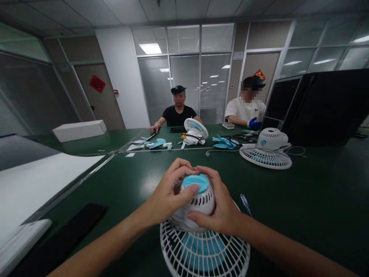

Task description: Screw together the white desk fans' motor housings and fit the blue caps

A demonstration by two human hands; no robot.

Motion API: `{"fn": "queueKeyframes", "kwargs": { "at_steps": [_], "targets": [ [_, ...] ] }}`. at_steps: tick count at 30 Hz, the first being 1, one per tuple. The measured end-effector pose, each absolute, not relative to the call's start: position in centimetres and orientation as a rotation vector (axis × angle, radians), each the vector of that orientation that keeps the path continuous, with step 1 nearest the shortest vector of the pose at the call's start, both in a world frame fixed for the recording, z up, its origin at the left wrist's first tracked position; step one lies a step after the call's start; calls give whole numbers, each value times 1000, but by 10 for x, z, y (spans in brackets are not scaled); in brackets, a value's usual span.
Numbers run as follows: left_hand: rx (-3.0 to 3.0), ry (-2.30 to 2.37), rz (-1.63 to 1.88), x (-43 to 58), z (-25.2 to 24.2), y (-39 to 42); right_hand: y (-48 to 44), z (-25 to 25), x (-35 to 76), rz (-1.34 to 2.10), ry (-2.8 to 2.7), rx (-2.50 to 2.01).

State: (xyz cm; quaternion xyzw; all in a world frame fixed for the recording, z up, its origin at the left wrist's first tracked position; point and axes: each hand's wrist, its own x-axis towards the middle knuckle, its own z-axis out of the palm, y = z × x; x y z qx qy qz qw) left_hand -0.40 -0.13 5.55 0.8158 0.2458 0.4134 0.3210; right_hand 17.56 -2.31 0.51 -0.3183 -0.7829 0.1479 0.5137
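The scene is seen from a single head-worn camera, aimed forward and down over the desk. The left hand, right hand and fan are viewed closely at 6 o'clock; the glass wall is taken in far off at 12 o'clock.

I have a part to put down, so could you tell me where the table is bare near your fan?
Bare table right of the screwdriver, up to the second fan. Also between the held fan and the phone. Crowded: far middle, with a third fan and blue blades; white sheets cover the left.
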Motion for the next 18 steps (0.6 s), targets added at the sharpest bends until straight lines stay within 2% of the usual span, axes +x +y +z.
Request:
{"fn": "queueKeyframes", "kwargs": {
  "at_steps": [18],
  "targets": [
    [2146, 726, 1144, -4, 50, 0, -26, 10, 175, 489, -1858, -860]
  ]
}}
